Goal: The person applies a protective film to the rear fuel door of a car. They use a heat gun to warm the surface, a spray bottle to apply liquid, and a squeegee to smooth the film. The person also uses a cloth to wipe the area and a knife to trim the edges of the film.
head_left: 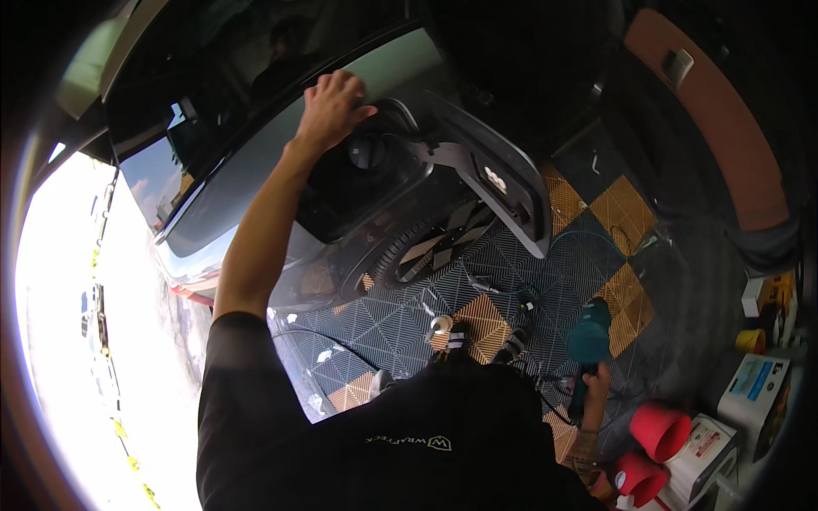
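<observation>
My left hand [332, 106] is stretched up to the grey car body [388, 68]. Its fingers rest, slightly bent, on the panel below the dark window, and the thumb stands apart. Just under it lies a recess with a round black filler cap [367, 152]. The fuel flap [511, 183] is swung out to the right of that recess. Low on the right, my right hand [599, 393] is wrapped round the handle of a teal heat gun [590, 334], its wide end pointing away from me. The heat gun is apart from the car.
A car wheel [417, 255] is below the recess. Cords [341, 341] and scraps lie on the black and orange tiled floor [486, 328]. Red cups [660, 432] and white boxes [754, 392] stand at the lower right. A brown panel with a handle [716, 111] is at the upper right.
</observation>
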A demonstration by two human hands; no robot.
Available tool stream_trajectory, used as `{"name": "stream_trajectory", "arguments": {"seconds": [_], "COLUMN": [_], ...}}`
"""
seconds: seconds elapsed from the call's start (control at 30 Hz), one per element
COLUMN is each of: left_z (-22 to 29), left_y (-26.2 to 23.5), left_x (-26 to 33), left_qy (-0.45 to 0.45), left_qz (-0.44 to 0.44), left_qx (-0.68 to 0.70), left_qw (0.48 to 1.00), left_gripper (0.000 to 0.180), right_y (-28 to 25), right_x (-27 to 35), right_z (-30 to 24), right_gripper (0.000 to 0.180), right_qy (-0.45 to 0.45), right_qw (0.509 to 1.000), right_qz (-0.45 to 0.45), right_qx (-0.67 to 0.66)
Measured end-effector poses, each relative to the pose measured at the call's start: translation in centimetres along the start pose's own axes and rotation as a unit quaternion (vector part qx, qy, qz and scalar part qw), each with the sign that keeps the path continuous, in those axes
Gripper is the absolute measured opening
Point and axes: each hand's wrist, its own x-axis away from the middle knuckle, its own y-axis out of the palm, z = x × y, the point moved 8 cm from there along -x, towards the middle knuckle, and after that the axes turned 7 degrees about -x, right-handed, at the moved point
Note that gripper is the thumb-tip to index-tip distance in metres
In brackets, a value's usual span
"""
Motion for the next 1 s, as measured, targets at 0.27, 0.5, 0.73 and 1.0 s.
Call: {"name": "stream_trajectory", "arguments": {"seconds": [0.27,0.5,0.73,1.0], "left_z": [-0.1,-8.7,-15.1,-16.0], "left_y": [1.6,-2.5,-2.7,-1.7], "left_x": [2.7,20.4,32.3,37.4], "left_qy": [-0.046,-0.227,-0.417,-0.522], "left_qz": [0.023,-0.038,0.124,0.232], "left_qx": [-0.041,-0.112,-0.123,-0.126], "left_qw": [0.998,0.967,0.892,0.811], "left_gripper": [0.038,0.052,0.048,0.051], "right_y": [-1.8,-4.5,-7.7,-6.9], "right_x": [0.9,1.2,2.3,5.8], "right_z": [0.2,0.0,4.4,7.3], "right_gripper": [0.037,0.031,0.037,0.027], "right_qy": [-0.024,0.078,0.053,0.142], "right_qw": [0.986,0.947,0.897,0.874], "right_qz": [0.114,0.292,0.340,0.308], "right_qx": [-0.118,-0.110,-0.279,-0.348]}}
